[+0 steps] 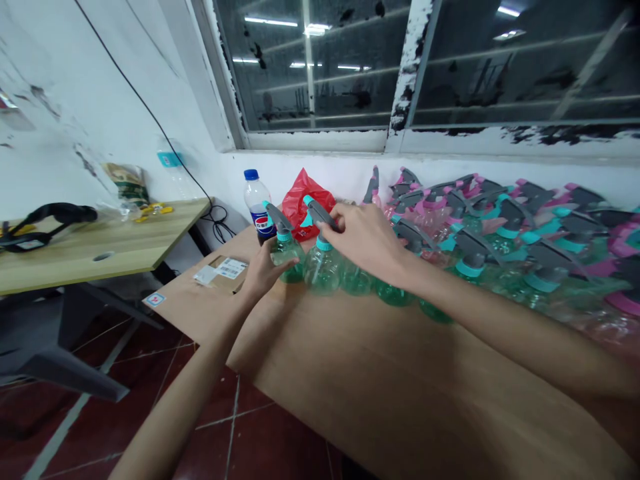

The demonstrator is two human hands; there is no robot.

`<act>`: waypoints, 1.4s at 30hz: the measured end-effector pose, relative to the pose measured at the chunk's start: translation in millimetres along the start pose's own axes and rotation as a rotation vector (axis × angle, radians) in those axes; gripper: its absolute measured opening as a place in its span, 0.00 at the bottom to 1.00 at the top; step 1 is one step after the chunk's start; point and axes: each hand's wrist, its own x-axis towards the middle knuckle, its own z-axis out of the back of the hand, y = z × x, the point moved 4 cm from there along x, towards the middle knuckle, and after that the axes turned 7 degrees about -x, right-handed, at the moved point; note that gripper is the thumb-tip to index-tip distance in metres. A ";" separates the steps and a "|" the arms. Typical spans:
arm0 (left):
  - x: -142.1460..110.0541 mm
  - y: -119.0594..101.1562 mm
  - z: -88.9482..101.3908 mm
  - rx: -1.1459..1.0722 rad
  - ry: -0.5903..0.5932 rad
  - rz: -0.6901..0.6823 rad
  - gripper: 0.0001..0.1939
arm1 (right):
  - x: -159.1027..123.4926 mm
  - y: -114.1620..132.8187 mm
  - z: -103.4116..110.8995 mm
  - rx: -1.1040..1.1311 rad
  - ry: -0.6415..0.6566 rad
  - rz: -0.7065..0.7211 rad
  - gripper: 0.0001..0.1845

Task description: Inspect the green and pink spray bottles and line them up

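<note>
A clear green spray bottle (323,265) with a grey and teal trigger head stands near the left end of the wooden table (380,373). My right hand (367,240) is closed on its trigger head. My left hand (265,270) is wrapped round the body of a second green spray bottle (287,257) just to its left. Behind them stand several more green and pink spray bottles (500,253) in rows along the wall.
A Pepsi bottle (257,210) and a red plastic bag (300,203) stand at the table's far left corner. A cardboard box (223,273) with labels lies at the left edge. A second desk (75,250) with a black tool stands at the left, across a red tiled floor.
</note>
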 end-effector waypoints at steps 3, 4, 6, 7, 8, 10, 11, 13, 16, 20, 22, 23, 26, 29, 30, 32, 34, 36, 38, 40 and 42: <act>-10.3 -9.2 4.8 0.010 -0.070 0.006 0.37 | -22.4 -3.9 18.3 0.012 -0.001 0.006 0.12; -17.0 -13.5 6.9 0.011 -0.111 0.011 0.37 | -31.6 -7.1 24.7 0.019 0.001 0.004 0.11; -36.3 -25.8 8.8 -0.005 -0.198 0.016 0.33 | -52.0 -16.1 37.3 0.061 0.009 -0.010 0.10; -48.5 -34.4 7.4 -0.024 -0.228 0.015 0.29 | -62.8 -21.3 43.1 0.074 0.022 -0.014 0.10; -62.0 -44.8 4.4 -0.045 -0.249 0.011 0.26 | -73.9 -26.7 48.9 0.084 0.036 -0.020 0.09; -90.4 -71.1 -8.3 -0.088 -0.229 -0.005 0.21 | -96.3 -37.9 60.2 0.082 0.070 -0.035 0.09; -104.2 -86.5 -17.9 -0.119 -0.184 -0.016 0.20 | -107.4 -43.6 66.1 0.073 0.086 -0.046 0.09; -128.8 -121.0 -45.6 -0.205 0.063 -0.058 0.19 | -129.1 -54.9 78.6 0.036 0.100 -0.070 0.09; -156.6 -170.3 -87.7 -0.189 0.379 -0.146 0.29 | -158.8 -71.2 99.3 -0.038 0.065 -0.106 0.09; -169.6 -212.0 -135.1 -0.208 0.513 -0.216 0.40 | -190.8 -90.5 121.8 -0.076 0.034 -0.137 0.10; -170.8 -224.9 -156.7 -0.231 0.542 -0.250 0.41 | -203.2 -99.9 130.7 -0.081 0.025 -0.148 0.10; -171.0 -230.3 -166.5 -0.234 0.554 -0.261 0.40 | -208.8 -105.2 135.1 -0.087 0.018 -0.155 0.10; -172.6 -244.6 -189.7 -0.237 0.570 -0.269 0.39 | -225.1 -124.4 149.1 -0.105 0.005 -0.157 0.13; -177.3 -259.0 -204.5 -0.242 0.589 -0.261 0.41 | -242.9 -149.8 161.8 -0.015 0.063 -0.117 0.17; -179.4 -263.7 -208.4 -0.245 0.599 -0.257 0.41 | -249.5 -159.7 164.9 0.054 0.096 -0.117 0.21; -183.8 -273.0 -215.8 -0.256 0.620 -0.258 0.42 | -263.3 -178.8 166.6 0.207 0.196 -0.129 0.34; -188.1 -281.9 -223.3 -0.273 0.635 -0.282 0.43 | -276.3 -194.8 163.7 0.360 0.263 -0.171 0.43; -192.0 -290.3 -231.3 -0.283 0.633 -0.320 0.44 | -285.8 -204.3 158.2 0.462 0.252 -0.203 0.45; -195.9 -298.1 -239.9 -0.294 0.638 -0.350 0.44 | -290.8 -206.8 153.0 0.515 0.161 -0.219 0.42; -199.3 -305.1 -248.2 -0.306 0.652 -0.354 0.43 | -292.7 -203.9 147.9 0.559 0.071 -0.254 0.36; -201.3 -310.1 -255.0 -0.305 0.667 -0.350 0.41 | -292.7 -198.8 143.5 0.620 0.024 -0.312 0.27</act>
